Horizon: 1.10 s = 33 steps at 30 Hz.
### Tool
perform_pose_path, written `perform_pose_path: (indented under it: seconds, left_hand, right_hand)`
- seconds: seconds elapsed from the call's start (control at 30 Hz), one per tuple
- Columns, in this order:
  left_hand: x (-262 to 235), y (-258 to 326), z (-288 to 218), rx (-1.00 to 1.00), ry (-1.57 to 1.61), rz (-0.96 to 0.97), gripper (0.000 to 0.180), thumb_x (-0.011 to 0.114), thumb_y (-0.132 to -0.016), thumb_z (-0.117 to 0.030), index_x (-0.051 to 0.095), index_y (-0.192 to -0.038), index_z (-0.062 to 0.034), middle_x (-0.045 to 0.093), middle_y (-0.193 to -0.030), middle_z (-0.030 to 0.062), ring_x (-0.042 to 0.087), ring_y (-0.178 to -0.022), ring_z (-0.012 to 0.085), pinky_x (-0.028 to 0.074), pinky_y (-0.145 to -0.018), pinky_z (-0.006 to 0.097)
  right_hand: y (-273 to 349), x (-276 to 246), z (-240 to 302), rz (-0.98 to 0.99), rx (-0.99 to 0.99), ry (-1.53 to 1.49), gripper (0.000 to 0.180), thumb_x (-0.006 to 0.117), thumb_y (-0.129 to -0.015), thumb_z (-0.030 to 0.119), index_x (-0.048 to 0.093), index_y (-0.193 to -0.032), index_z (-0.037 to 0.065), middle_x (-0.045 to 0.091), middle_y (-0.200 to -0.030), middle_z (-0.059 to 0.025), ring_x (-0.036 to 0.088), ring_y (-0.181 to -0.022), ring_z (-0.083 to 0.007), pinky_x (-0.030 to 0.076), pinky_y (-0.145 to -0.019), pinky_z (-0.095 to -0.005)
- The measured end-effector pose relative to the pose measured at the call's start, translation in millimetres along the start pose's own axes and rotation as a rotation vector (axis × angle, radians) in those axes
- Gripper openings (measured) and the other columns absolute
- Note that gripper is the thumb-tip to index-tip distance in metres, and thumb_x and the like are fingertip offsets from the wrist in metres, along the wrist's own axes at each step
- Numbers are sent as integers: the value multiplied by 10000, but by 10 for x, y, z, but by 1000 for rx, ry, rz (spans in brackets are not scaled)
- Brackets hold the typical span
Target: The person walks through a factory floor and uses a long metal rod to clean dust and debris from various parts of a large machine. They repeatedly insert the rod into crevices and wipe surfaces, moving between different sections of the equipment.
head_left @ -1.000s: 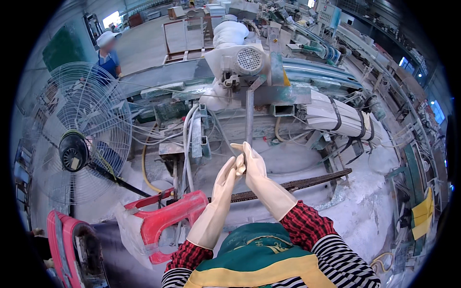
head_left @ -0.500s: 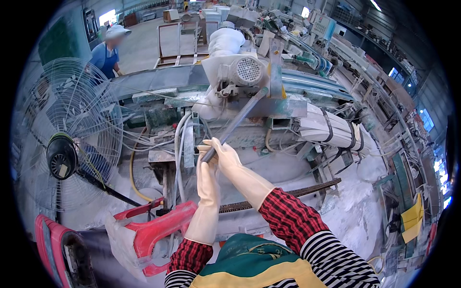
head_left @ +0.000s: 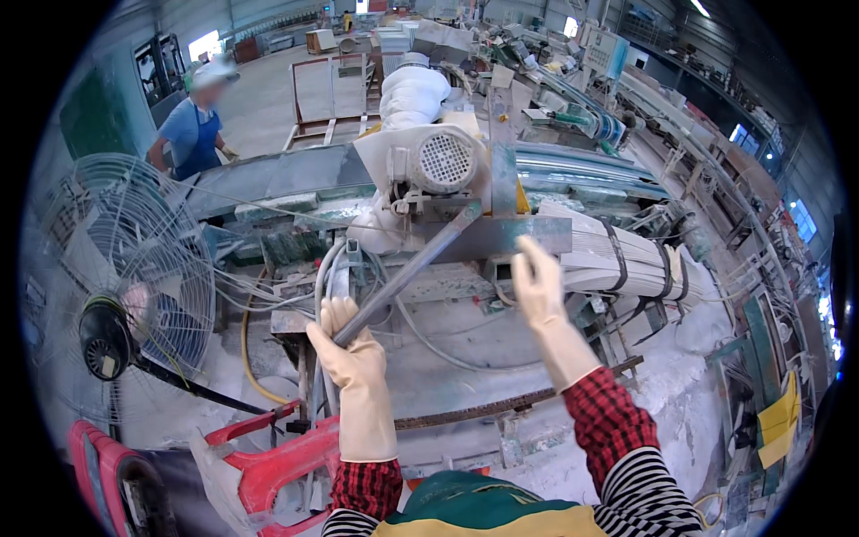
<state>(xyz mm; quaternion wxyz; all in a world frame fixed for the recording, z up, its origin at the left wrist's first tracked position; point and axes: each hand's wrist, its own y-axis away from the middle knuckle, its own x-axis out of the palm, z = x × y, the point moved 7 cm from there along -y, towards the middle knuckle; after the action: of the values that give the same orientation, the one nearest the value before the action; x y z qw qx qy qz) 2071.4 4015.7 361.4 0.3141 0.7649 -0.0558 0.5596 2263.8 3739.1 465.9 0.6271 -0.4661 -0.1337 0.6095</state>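
Your right hand point(head_left: 540, 294) has left the metal bar point(head_left: 403, 276), fingers loosely spread; your left hand point(head_left: 352, 360) hugs its low end, swung left, not yet released.

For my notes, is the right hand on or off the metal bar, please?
Off: a gap separates the right hand from the metal bar; the left hand holds it.

Grey floor point(head_left: 258, 100) seen behind, green panel point(head_left: 100, 116) placed left, walls point(head_left: 808, 166) broken by bright windows point(head_left: 803, 219), strip light point(head_left: 701, 8) seen overhead
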Motion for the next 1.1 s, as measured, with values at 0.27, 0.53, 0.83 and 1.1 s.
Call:
perform_pose_path:
  seconds: [0.27, 0.53, 0.83, 1.1]
  left_hand:
    - [735, -550, -273, 228, -125, 338, 243, 541, -1008, -243, 528, -819, -92, 560, -762, -16, 543, -645, 115, 574, -811, 284]
    - [3646, -949, 348, 138, -843, 900, 297, 581, -1013, -277, 613, -1094, 7, 582, -771, -5, 532, -684, 108, 538, -693, 312]
    - [3916, 1040, 3254, 213, -1696, 1235, 355, 559, -981, -323, 646, -1125, -10, 693, -1013, 149, 639, -826, 244, 530, -754, 361]
    - [923, 1952, 3847, 132, -2134, 2371, 346, 538, -895, -311, 689, -962, -7, 720, -858, 187, 709, -785, 311, 562, -698, 427]
  right_hand:
    - [-264, 152, -1425, -210, 79, 421, 400, 616, -926, 165, 592, -1292, 6, 551, -1343, -282, 496, -1280, -438, 372, -1114, -473]
    - [-257, 276, -1295, -280, 59, 247, 400, 606, -920, 127, 584, -1290, -23, 521, -1358, -326, 468, -1283, -488, 329, -1132, -526]
    - [-219, 183, -1456, -277, 114, 229, 445, 642, -896, 122, 554, -1308, -23, 476, -1404, -332, 445, -1272, -532, 344, -1108, -549]
    - [12, -69, -1174, -30, 89, 211, 400, 487, -1029, 232, 520, -1361, 11, 387, -1520, -201, 366, -1412, -363, 325, -1160, -428]
